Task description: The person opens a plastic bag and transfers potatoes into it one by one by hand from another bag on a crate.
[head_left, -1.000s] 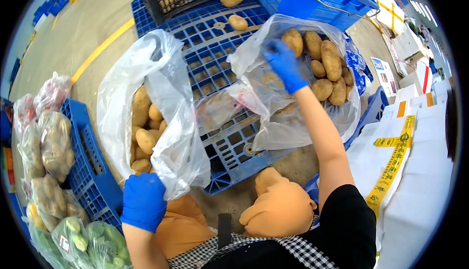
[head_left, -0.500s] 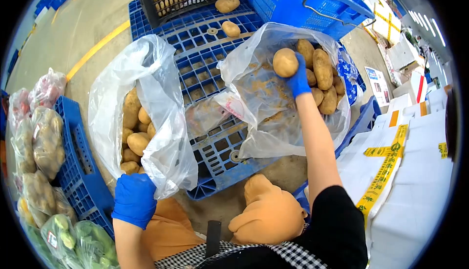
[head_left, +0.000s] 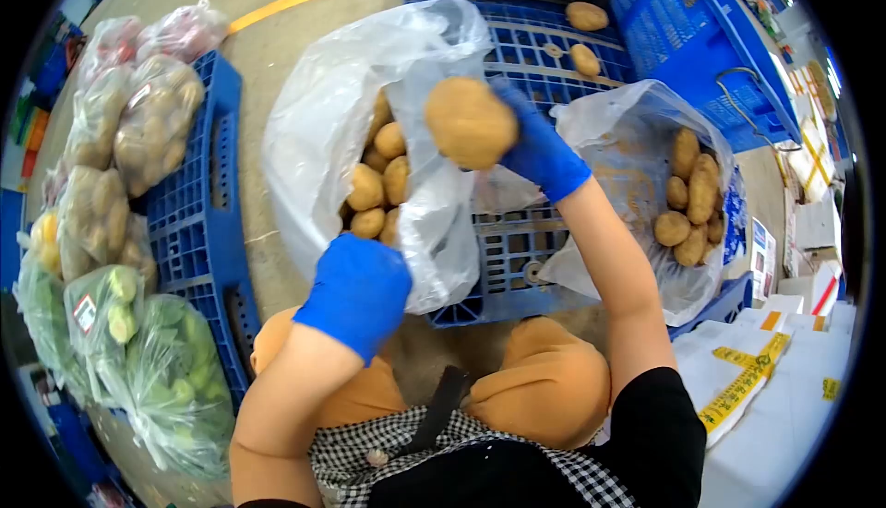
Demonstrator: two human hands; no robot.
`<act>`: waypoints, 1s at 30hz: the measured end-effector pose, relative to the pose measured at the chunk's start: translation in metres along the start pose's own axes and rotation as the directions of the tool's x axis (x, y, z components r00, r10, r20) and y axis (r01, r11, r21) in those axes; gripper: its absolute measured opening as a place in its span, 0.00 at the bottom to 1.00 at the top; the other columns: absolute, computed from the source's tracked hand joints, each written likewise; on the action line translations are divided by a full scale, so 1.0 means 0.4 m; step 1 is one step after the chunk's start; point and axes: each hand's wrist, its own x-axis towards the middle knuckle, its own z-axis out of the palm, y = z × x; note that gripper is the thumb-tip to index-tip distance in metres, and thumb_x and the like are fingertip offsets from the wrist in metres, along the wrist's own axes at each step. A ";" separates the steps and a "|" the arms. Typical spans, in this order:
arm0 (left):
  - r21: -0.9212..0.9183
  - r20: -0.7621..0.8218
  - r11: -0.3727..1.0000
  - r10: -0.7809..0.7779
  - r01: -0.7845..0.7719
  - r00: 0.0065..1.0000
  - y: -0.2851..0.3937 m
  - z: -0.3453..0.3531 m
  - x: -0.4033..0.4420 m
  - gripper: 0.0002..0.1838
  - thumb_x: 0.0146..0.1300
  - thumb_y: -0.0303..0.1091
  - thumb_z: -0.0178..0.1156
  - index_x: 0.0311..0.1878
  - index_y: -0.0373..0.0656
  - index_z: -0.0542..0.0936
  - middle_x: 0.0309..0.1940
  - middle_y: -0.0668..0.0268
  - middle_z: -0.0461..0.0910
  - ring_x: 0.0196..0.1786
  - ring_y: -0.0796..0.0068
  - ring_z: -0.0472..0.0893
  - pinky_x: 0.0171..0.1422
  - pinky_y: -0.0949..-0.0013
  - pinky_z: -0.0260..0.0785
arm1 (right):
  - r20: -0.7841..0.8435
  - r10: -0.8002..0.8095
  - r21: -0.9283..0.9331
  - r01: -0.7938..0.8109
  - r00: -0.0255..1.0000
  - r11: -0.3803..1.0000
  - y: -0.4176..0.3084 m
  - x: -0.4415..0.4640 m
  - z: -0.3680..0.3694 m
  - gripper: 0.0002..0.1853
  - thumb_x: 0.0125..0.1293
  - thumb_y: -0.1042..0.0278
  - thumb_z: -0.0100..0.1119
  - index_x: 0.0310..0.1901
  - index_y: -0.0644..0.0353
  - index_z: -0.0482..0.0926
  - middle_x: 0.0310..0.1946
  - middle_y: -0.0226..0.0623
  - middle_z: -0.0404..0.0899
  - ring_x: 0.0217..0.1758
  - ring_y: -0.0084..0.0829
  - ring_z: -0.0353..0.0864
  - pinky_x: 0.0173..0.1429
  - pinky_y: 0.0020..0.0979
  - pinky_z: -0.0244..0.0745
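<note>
View: from the head camera, the work is being seen from above.
Held potato (head_left: pixel 469 122): it is being held in the air, over the right edge of the left plastic bag (head_left: pixel 309 139); its skin is being blurred.
Right hand (head_left: pixel 543 148): the blue-gloved fingers are being curved around the potato's right side, opened only as wide as its body.
Left hand (head_left: pixel 358 288): it is being kept curled like a fist at the near rim of the left plastic bag; the film seems to be gripped, although the fingertips are being hidden.
Potato handling: a firm, rather heavy body is being judged; it is not fragile, but bruising should be avoided, and dusty skin may be slippery under the glove.
Place of hold: the wide middle is being preferred, with fingers wrapped around.
Bag handling: light, soft, slippery film is being expected; the rim is being considered the best place.
Tape writing (head_left: pixel 746 381): dark characters, seemingly Chinese, are being shown on yellow tape over white boxes (head_left: pixel 711 457); they cannot be read.
Bag label (head_left: pixel 85 312): a small label is being carried by a vegetable bag (head_left: pixel 106 323); its text is too small.
Brand: none is being recognised.
</note>
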 end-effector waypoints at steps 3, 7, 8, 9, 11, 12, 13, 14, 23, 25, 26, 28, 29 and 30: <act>-0.030 -0.047 1.000 -0.004 0.003 0.999 -0.010 0.005 -0.003 0.02 0.44 0.25 0.57 0.22 0.42 0.78 0.23 0.54 0.77 0.30 0.53 0.79 0.37 0.56 0.70 | 0.079 0.199 -0.147 -0.186 0.977 0.971 0.019 0.027 0.061 0.27 0.70 0.50 0.49 0.64 0.59 0.66 0.56 0.39 0.75 0.53 0.32 0.79 0.55 0.33 0.75; -0.044 0.077 0.996 0.080 -0.077 0.994 -0.010 -0.048 0.007 0.05 0.43 0.26 0.58 0.26 0.43 0.80 0.23 0.55 0.76 0.30 0.52 0.77 0.36 0.53 0.67 | -0.165 -0.024 -0.541 -0.071 0.986 0.838 -0.026 -0.146 -0.075 0.23 0.68 0.52 0.53 0.58 0.59 0.74 0.52 0.37 0.79 0.52 0.30 0.78 0.55 0.31 0.73; -0.035 0.058 0.993 0.115 -0.113 0.992 -0.007 -0.039 0.008 0.06 0.43 0.26 0.58 0.28 0.44 0.80 0.23 0.55 0.76 0.30 0.52 0.76 0.36 0.53 0.66 | -0.327 -0.213 -0.736 -0.107 0.921 0.668 0.005 -0.207 -0.179 0.25 0.66 0.52 0.57 0.57 0.61 0.74 0.52 0.40 0.78 0.54 0.33 0.77 0.57 0.32 0.71; -0.027 0.039 0.992 0.125 -0.124 0.991 -0.010 -0.025 0.000 0.07 0.43 0.25 0.58 0.29 0.45 0.81 0.23 0.55 0.76 0.30 0.52 0.76 0.35 0.53 0.66 | -0.403 -0.398 -0.868 -0.206 0.824 0.452 0.027 -0.272 -0.268 0.26 0.63 0.52 0.60 0.57 0.63 0.74 0.52 0.42 0.78 0.55 0.36 0.77 0.59 0.34 0.70; -0.002 -0.014 0.998 0.064 -0.064 0.998 -0.023 -0.006 -0.004 0.10 0.43 0.25 0.58 0.31 0.47 0.81 0.23 0.55 0.76 0.30 0.52 0.76 0.35 0.52 0.65 | -0.510 -0.690 -0.855 -0.388 0.513 0.344 -0.037 -0.422 -0.343 0.28 0.52 0.55 0.68 0.50 0.65 0.75 0.46 0.53 0.77 0.47 0.47 0.78 0.52 0.38 0.73; 0.031 0.002 0.997 0.073 -0.073 0.997 -0.023 -0.003 0.002 0.11 0.43 0.25 0.58 0.32 0.48 0.82 0.23 0.56 0.76 0.30 0.52 0.76 0.35 0.52 0.66 | -0.515 -0.769 -0.785 -0.568 0.379 0.246 -0.058 -0.485 -0.415 0.31 0.50 0.54 0.68 0.52 0.64 0.73 0.48 0.54 0.76 0.49 0.47 0.77 0.53 0.39 0.73; 0.063 0.010 0.996 0.067 -0.068 0.998 -0.018 0.002 0.006 0.12 0.43 0.25 0.58 0.33 0.49 0.82 0.24 0.56 0.77 0.31 0.52 0.77 0.36 0.53 0.66 | -0.470 -0.845 -0.675 -0.721 0.253 0.160 -0.071 -0.541 -0.484 0.35 0.48 0.53 0.69 0.54 0.64 0.70 0.50 0.54 0.75 0.50 0.48 0.77 0.54 0.40 0.72; 0.095 0.013 0.994 0.056 -0.057 0.998 -0.015 0.004 0.012 0.13 0.44 0.25 0.58 0.34 0.50 0.82 0.24 0.56 0.77 0.31 0.52 0.77 0.36 0.53 0.66 | -0.489 -0.847 -0.570 -0.812 0.209 0.129 -0.080 -0.588 -0.545 0.37 0.48 0.53 0.69 0.57 0.63 0.67 0.53 0.54 0.74 0.52 0.48 0.76 0.55 0.41 0.72; 0.004 0.105 1.000 0.029 -0.030 0.994 0.005 -0.001 0.082 0.06 0.43 0.27 0.59 0.27 0.45 0.80 0.26 0.56 0.80 0.32 0.53 0.80 0.38 0.54 0.71 | -0.739 -0.662 -0.522 -0.728 0.126 0.445 -0.166 -0.665 -0.804 0.45 0.42 0.50 0.73 0.61 0.65 0.68 0.57 0.54 0.73 0.60 0.46 0.74 0.63 0.39 0.69; -0.015 0.076 0.999 0.046 -0.045 0.996 0.002 0.012 0.079 0.04 0.43 0.27 0.59 0.26 0.44 0.80 0.26 0.55 0.80 0.32 0.52 0.80 0.38 0.54 0.71 | -0.754 -0.606 -0.635 -0.515 0.253 0.575 -0.138 -0.720 -0.849 0.41 0.45 0.52 0.73 0.59 0.66 0.70 0.54 0.50 0.76 0.55 0.43 0.77 0.58 0.38 0.73; -0.034 0.061 0.998 0.055 -0.053 0.997 -0.005 0.029 0.077 0.04 0.42 0.26 0.59 0.25 0.43 0.79 0.26 0.54 0.79 0.32 0.51 0.80 0.39 0.53 0.71 | -0.785 -0.542 -0.617 -0.303 0.301 0.726 -0.154 -0.719 -0.750 0.37 0.48 0.55 0.72 0.58 0.65 0.71 0.53 0.49 0.77 0.54 0.42 0.78 0.58 0.38 0.74; -0.059 0.037 0.994 0.098 -0.096 0.994 -0.007 0.029 0.078 0.06 0.41 0.25 0.59 0.26 0.43 0.80 0.25 0.54 0.79 0.32 0.51 0.79 0.39 0.53 0.71 | -0.857 -0.307 -0.274 0.139 0.414 0.952 -0.175 -0.702 -0.605 0.32 0.56 0.57 0.65 0.60 0.64 0.70 0.53 0.47 0.77 0.55 0.41 0.78 0.59 0.40 0.74; -0.076 0.028 0.990 0.119 -0.116 0.993 -0.002 0.027 0.076 0.06 0.41 0.25 0.58 0.27 0.43 0.80 0.25 0.54 0.79 0.32 0.50 0.79 0.39 0.52 0.70 | -0.854 -0.143 0.037 0.334 0.500 0.942 -0.159 -0.704 -0.586 0.31 0.60 0.57 0.61 0.62 0.64 0.68 0.54 0.46 0.76 0.57 0.40 0.77 0.61 0.41 0.73; -0.091 0.017 0.985 0.151 -0.149 0.988 0.001 0.020 0.078 0.06 0.41 0.24 0.58 0.26 0.42 0.81 0.25 0.53 0.78 0.31 0.50 0.79 0.37 0.52 0.70 | -0.822 -0.206 0.065 0.447 0.530 0.892 -0.145 -0.682 -0.522 0.33 0.62 0.52 0.57 0.64 0.64 0.65 0.57 0.49 0.73 0.58 0.43 0.75 0.60 0.44 0.74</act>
